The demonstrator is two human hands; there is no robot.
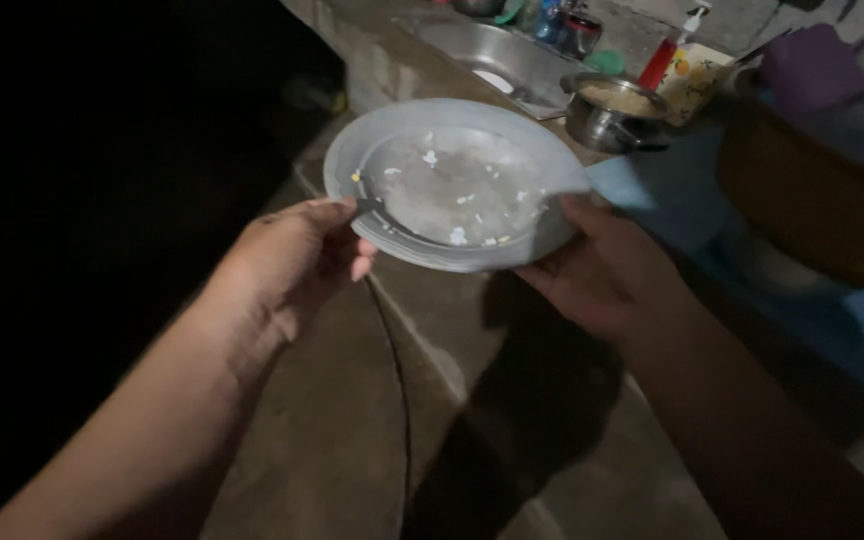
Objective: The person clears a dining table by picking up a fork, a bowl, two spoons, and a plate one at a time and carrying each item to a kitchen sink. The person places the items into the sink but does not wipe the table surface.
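A pale grey-blue plate (352,150) with several white food scraps is held above a concrete counter. My left hand (287,265) grips its near left rim, the thumb pressing a dark spoon handle (384,215) against the plate. My right hand (602,270) holds the near right rim, thumb on top. The plate is tilted slightly toward me.
A steel sink (497,55) lies behind the plate, with a small steel pot (607,115) of food on its edge. Bottles and a red pump dispenser (664,55) stand at the back. A large brown vessel (812,200) is at right, and darkness fills the left.
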